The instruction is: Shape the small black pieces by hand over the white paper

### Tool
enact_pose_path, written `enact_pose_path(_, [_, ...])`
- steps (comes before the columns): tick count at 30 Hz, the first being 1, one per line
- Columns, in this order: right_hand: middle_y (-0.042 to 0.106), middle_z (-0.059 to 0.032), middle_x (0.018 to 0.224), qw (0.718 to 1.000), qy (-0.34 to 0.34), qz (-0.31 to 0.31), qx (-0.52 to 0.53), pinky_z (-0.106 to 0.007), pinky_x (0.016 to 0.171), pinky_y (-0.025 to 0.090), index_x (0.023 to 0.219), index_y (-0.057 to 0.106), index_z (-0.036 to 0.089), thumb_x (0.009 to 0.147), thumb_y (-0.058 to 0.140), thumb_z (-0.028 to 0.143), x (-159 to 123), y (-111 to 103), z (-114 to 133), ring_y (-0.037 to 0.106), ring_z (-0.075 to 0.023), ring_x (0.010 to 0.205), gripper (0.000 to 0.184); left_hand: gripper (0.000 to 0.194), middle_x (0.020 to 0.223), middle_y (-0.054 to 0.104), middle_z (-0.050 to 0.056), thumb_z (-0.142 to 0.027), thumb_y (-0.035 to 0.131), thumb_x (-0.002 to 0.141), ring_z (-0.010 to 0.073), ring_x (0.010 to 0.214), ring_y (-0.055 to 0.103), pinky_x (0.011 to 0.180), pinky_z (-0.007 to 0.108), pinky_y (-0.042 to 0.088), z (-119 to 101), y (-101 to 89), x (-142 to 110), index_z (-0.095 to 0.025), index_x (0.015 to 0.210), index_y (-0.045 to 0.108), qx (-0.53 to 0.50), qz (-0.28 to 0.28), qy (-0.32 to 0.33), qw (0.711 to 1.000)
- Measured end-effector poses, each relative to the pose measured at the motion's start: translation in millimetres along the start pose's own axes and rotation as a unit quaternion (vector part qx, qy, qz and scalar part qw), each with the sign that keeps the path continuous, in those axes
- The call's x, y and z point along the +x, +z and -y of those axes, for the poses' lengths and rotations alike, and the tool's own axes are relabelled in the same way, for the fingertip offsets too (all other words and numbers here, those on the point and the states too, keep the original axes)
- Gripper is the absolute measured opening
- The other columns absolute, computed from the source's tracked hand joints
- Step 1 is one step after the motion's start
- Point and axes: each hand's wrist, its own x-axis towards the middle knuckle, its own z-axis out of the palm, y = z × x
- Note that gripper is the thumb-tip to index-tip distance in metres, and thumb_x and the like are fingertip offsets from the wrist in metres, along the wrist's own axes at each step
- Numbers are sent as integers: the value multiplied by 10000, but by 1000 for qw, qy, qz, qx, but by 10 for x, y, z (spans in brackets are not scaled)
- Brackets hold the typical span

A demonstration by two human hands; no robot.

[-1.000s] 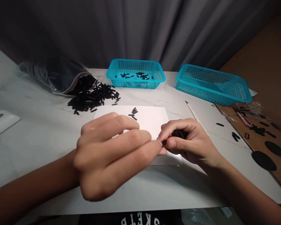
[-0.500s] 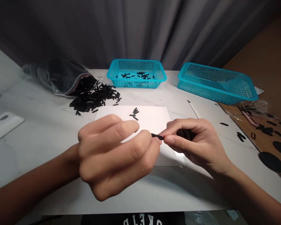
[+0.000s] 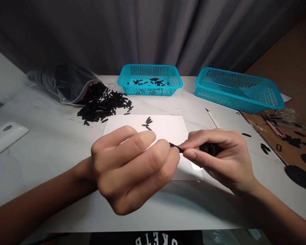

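Between my two hands is a small, thin black oblong piece (image 3: 176,147). My left hand (image 3: 132,166) is closed, its fingertips at the piece's left end; the thumb is mostly hidden. My right hand (image 3: 219,156) pinches the right end between thumb and forefinger. More black pieces (image 3: 211,148) are tucked in the curl of my right hand's fingers. Both hands hover over a white sheet of paper (image 3: 165,126), where several loose black pieces (image 3: 148,121) lie. A large heap of similar black pieces (image 3: 102,107) spills from a clear zip bag (image 3: 71,85) at the left.
A blue basket (image 3: 150,91) with several black pieces stands at the back, another blue basket (image 3: 237,98) to its right. A pointed white tool (image 3: 212,118) lies behind my right hand. Far right are a pink-handled cutter (image 3: 275,128) and black ovals (image 3: 299,176). A white object (image 3: 9,137) lies left.
The black piece has come into view between my fingertips, and my left fingers have curled in more. Both hands have shifted slightly right. The view has turned a little.
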Motion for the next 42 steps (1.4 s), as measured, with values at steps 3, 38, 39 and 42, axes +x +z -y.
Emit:
enact_pose_path(3, [643, 32, 584, 1000, -19, -6, -10, -234, 424, 294, 808, 792, 232, 767, 802, 109, -5, 2, -16, 456, -75, 488, 131, 186, 791, 728, 6, -121, 555, 879, 156, 690, 696, 493, 278, 531, 35, 33, 7, -171, 890, 734, 5, -6, 14, 1000])
enact_pose_path(38, [649, 27, 610, 999, -27, 26, 6, -210, 450, 342, 842, 782, 220, 785, 779, 81, -26, -4, -45, 494, -74, 512, 150, 169, 829, 757, -23, -141, 615, 925, 122, 760, 670, 605, 287, 572, -51, -192, 42, -176, 952, 778, 21, 54, 17, 998])
enact_pose_path(39, [650, 26, 610, 999, -26, 26, 5, -210, 450, 343, 842, 782, 222, 791, 770, 79, -29, -4, -45, 493, -74, 512, 152, 168, 826, 757, -22, -141, 616, 924, 122, 756, 670, 604, 288, 572, -55, -193, 43, -173, 951, 779, 19, 52, 16, 998])
enact_pose_path(42, [648, 26, 603, 999, -23, 24, 5, -209, 444, 337, 842, 782, 225, 813, 736, 74, -36, -4, -34, 489, -74, 506, 161, 166, 817, 752, -18, -154, 614, 926, 125, 752, 668, 608, 293, 574, -63, -187, 40, -165, 941, 779, 17, 49, 12, 999])
